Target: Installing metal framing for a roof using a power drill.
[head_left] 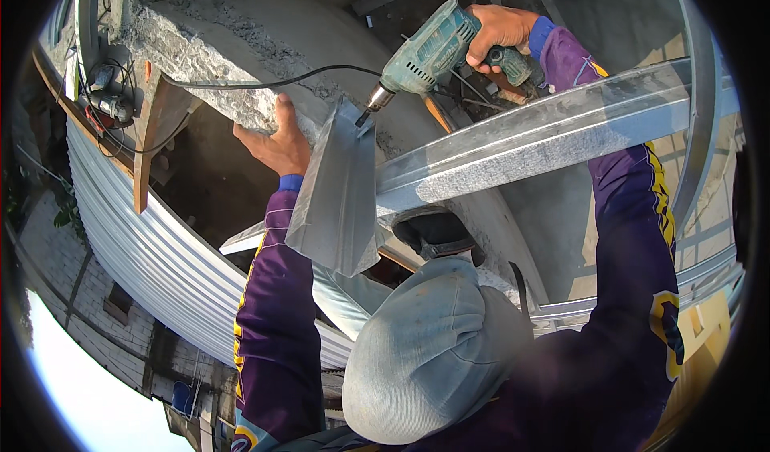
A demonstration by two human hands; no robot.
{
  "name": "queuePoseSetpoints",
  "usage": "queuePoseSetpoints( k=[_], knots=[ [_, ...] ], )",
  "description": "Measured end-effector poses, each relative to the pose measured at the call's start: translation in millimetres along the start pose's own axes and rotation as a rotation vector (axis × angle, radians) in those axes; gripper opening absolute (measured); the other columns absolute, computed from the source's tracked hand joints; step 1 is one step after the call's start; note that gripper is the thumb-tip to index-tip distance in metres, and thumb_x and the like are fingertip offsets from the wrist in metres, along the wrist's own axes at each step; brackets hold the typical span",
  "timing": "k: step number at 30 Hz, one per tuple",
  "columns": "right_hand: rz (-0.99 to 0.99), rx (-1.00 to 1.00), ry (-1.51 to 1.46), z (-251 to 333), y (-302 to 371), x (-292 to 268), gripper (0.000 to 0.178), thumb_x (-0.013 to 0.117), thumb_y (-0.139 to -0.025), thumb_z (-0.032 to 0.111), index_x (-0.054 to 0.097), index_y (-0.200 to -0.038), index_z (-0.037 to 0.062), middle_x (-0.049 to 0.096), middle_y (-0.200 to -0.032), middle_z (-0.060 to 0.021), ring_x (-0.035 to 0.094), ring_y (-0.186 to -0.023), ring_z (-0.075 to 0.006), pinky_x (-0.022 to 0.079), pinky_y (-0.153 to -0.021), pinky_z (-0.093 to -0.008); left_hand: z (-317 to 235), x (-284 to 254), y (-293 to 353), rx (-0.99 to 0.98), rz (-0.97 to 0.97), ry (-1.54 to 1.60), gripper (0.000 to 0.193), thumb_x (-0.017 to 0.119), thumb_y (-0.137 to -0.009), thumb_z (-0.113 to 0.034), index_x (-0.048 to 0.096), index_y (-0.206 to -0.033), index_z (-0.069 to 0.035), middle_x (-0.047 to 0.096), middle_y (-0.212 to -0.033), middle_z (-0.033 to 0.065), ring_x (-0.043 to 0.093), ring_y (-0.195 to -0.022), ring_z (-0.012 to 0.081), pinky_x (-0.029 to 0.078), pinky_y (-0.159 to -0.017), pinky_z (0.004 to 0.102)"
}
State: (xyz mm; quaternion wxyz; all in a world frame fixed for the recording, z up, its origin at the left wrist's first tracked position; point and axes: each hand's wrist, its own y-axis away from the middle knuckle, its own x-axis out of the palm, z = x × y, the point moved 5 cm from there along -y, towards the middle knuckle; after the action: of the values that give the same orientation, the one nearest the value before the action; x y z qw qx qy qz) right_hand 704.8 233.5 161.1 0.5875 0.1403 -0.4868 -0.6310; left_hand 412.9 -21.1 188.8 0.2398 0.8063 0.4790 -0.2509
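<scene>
Left hand [277,143] presses flat, fingers spread, against the rough concrete beam [216,59] just beside the folded metal bracket [337,191]; right hand [497,31] has a closed grip on the green corded drill [429,51], its bit touching the bracket's top edge above the steel channel [537,135]

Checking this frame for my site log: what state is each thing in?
Drill: gripped by right hand, bit tip on the bracket.
Bracket: bent sheet metal, set against the channel.
Channel: lying across, under the right arm.
Left hand: open, pressed against the concrete beam.
Cord: slack.
</scene>
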Motion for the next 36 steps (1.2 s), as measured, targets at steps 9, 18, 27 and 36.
queuePoseSetpoints(
  k=[9, 18, 27, 36],
  knots=[
    [-0.032, 0.029, 0.03, -3, -4, -4, 0.035, 0.074, -0.07, 0.004, 0.067, -0.103, -0.0062, 0.065, -0.068, -0.0129, 0.061, -0.052, -0.0159, 0.049, -0.045, -0.0283, -1, 1, 1, -0.021, 0.024, 0.026, 0.088, 0.08, -0.079, -0.042, 0.039, -0.138, 0.011, 0.051, -0.129, 0.0244, 0.052, -0.119, 0.0325, 0.04, -0.104, 0.0428],
    [-0.05, 0.006, 0.006, 0, -1, -1, 0.033, 0.074, -0.07, 0.003, 0.067, -0.1, -0.0072, 0.065, -0.068, -0.0128, 0.062, -0.053, -0.0162, 0.05, -0.045, -0.0283, 2, 1, -3, -0.01, 0.008, -0.013, 0.089, 0.079, -0.08, -0.043, 0.038, -0.137, 0.012, 0.051, -0.129, 0.0262, 0.051, -0.119, 0.035, 0.039, -0.104, 0.044],
    [-0.04, -0.003, 0.017, 1, -2, 0, 0.03, 0.073, -0.069, 0.0, 0.066, -0.098, -0.0075, 0.065, -0.068, -0.0128, 0.062, -0.053, -0.0164, 0.05, -0.043, -0.0284, 3, 0, 2, -0.013, -0.004, -0.023, 0.087, 0.079, -0.08, -0.041, 0.039, -0.138, 0.01, 0.051, -0.129, 0.0257, 0.052, -0.119, 0.0339, 0.04, -0.104, 0.0438],
    [-0.01, -0.024, -0.002, 4, 1, 0, 0.029, 0.074, -0.069, 0.001, 0.066, -0.096, -0.0071, 0.064, -0.067, -0.0124, 0.061, -0.052, -0.0161, 0.05, -0.044, -0.0285, 2, 0, -4, 0.002, -0.003, -0.016, 0.087, 0.079, -0.081, -0.04, 0.038, -0.138, 0.011, 0.051, -0.129, 0.0267, 0.051, -0.12, 0.0351, 0.04, -0.104, 0.0443]
  ],
)
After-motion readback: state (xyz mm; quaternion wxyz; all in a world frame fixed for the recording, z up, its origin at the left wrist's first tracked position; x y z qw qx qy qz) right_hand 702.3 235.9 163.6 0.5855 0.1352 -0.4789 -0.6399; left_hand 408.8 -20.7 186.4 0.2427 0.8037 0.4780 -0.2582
